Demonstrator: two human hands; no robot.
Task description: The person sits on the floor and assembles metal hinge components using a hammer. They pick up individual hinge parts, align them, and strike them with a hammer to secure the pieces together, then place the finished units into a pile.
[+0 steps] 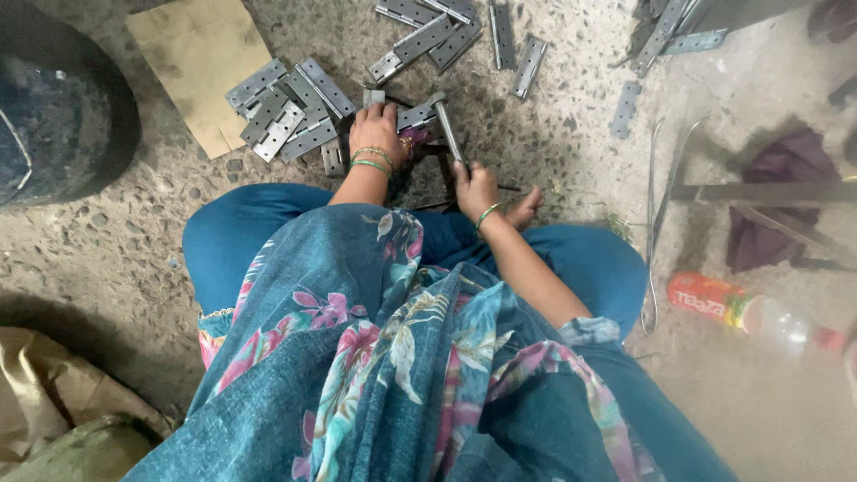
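- On a rough speckled concrete floor (553,152), dusty and stained dark around the work spot, a person sits with legs folded, in blue trousers and a flowered blue cloth.
- Right hand (476,187) is wrapped in a full fist around the lower end of a hammer (447,129); a green bangle sits on that wrist.
- From the fist, the hammer's handle runs up and slightly left, away from the body, so its long axis lies nearly straight ahead of the person; the metal head is at the far end, above the fist.
- Left hand (377,129), just left of the hammer, lies palm down with fingers spread, pressing on a flat metal hinge (373,96) on the floor; whether the fingers curl round it cannot be told.
- Further left of that hand lies a loose heap of grey hinges (286,112), overlapping at many angles, beside a sheet of brown cardboard (201,62).
- Beyond the hammer head, more hinges (428,36) are scattered, mostly lying lengthwise away from the person.
- Well right of the fist lie a plastic bottle (741,308) with an orange label, on its side, a dark purple cloth (786,170) and long metal strips (759,192).
- Far left stands a dark round tub (62,107); a tan sack (54,402) is at the lower left.
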